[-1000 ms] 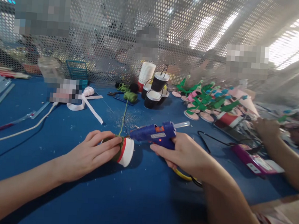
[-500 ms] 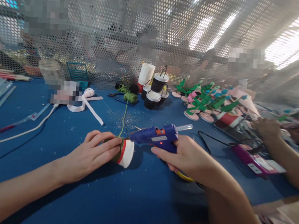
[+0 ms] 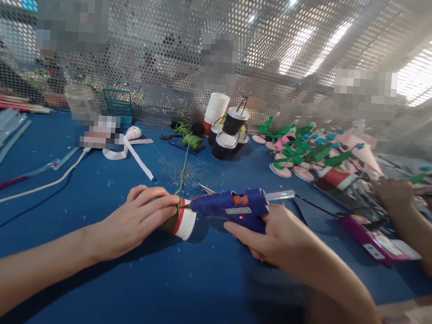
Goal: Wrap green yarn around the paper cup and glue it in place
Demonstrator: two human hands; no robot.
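My left hand (image 3: 147,214) is wrapped over a paper cup (image 3: 187,224) lying on its side on the blue table. The cup's rim end is white, with a red band and dark green yarn wound around the part under my fingers. A strand of green yarn (image 3: 183,172) runs from the cup back to a green yarn ball (image 3: 192,141). My right hand (image 3: 270,235) grips a blue glue gun (image 3: 231,207) with its red light on and a clear glue stick out the back. Its nozzle is at the red band, near my left fingertips.
Black-wrapped cups (image 3: 224,147) stand beside a stack of white cups (image 3: 216,110). Green paper plants (image 3: 294,150) crowd the back right, by a purple power strip (image 3: 373,237) and a co-worker's hand (image 3: 394,194). White ribbon (image 3: 138,159) and glue sticks (image 3: 3,137) lie at left.
The glue gun's nozzle has come down from just above the cup onto its red band. The cup stays in my left hand, and the whole view has shifted slightly.
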